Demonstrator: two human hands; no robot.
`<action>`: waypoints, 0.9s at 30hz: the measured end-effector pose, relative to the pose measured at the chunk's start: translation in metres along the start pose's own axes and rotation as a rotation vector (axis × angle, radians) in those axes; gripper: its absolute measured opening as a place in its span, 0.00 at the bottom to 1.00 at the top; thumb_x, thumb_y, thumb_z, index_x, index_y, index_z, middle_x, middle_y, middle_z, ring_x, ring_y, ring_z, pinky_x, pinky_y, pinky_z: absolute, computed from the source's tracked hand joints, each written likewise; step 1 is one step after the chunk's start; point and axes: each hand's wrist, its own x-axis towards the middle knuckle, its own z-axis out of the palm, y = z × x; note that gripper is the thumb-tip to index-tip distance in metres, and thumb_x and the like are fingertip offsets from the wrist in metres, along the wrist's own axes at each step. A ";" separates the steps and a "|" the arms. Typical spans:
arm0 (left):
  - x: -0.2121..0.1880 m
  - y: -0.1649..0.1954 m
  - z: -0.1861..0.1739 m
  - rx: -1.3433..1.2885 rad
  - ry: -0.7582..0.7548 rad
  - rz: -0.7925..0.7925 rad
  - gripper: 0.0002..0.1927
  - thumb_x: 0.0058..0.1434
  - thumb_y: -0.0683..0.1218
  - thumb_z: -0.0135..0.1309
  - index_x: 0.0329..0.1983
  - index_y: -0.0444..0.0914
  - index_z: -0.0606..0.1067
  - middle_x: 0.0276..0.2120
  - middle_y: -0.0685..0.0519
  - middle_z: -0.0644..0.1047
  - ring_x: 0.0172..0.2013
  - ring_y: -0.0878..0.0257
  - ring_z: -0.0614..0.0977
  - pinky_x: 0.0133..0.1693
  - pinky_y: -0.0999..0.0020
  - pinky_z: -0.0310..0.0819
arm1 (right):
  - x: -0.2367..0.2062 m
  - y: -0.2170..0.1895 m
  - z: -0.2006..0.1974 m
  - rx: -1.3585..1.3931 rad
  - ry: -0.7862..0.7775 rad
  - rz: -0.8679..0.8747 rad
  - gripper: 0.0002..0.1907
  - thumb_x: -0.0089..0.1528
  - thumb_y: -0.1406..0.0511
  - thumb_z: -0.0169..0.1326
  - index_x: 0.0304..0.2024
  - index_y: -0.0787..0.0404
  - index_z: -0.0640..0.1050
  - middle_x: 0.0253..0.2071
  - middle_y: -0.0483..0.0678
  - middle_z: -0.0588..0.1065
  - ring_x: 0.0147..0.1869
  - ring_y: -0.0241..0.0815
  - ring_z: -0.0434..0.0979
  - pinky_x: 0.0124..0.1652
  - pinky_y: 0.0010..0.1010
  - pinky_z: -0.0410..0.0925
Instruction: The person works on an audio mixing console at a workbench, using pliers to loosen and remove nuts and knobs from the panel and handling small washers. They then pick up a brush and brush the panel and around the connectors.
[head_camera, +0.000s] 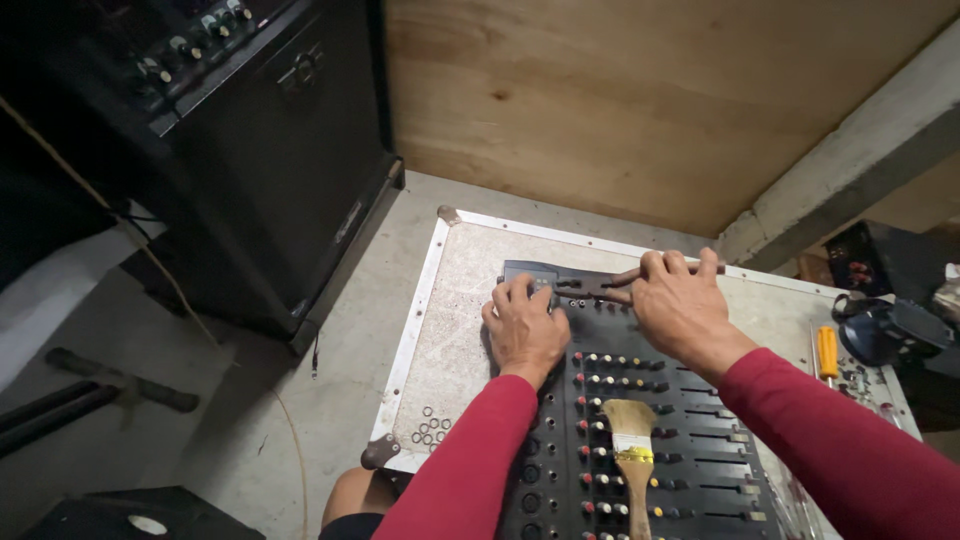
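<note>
Lying nearest on the audio mixer (640, 440) is a paintbrush (632, 445), handle toward the near edge of the board (440, 330) on which the mixer is carried. Small metal washers (432, 430) are scattered by the board's near left corner. Farther up, the left hand (525, 325) is pressed flat on the mixer's far left corner, fingers spread and closed on nothing. The right hand (680, 300) is curled around a dark tool (615, 283) (its kind cannot be told) held across the mixer's far edge. A yellow-handled screwdriver (827, 352) is seen at the right edge.
</note>
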 end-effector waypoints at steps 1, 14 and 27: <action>0.000 -0.001 0.001 -0.010 0.001 -0.012 0.12 0.53 0.49 0.57 0.40 0.43 0.81 0.53 0.53 0.71 0.58 0.51 0.67 0.60 0.46 0.56 | -0.002 0.000 0.001 0.001 -0.018 0.009 0.14 0.60 0.59 0.50 0.44 0.48 0.83 0.53 0.44 0.70 0.62 0.44 0.69 0.57 0.55 0.56; 0.015 0.000 0.001 0.238 0.003 0.160 0.11 0.56 0.50 0.56 0.37 0.40 0.80 0.47 0.52 0.74 0.53 0.50 0.71 0.57 0.42 0.58 | -0.092 -0.035 0.071 0.450 0.104 0.313 0.25 0.49 0.65 0.56 0.50 0.48 0.80 0.57 0.42 0.70 0.63 0.45 0.67 0.58 0.51 0.56; 0.027 0.026 -0.012 0.690 -0.231 0.194 0.15 0.60 0.45 0.50 0.47 0.40 0.81 0.48 0.48 0.74 0.53 0.51 0.72 0.56 0.32 0.55 | -0.133 -0.048 0.102 0.609 0.179 0.453 0.20 0.54 0.67 0.52 0.49 0.50 0.80 0.56 0.46 0.71 0.61 0.49 0.69 0.58 0.50 0.59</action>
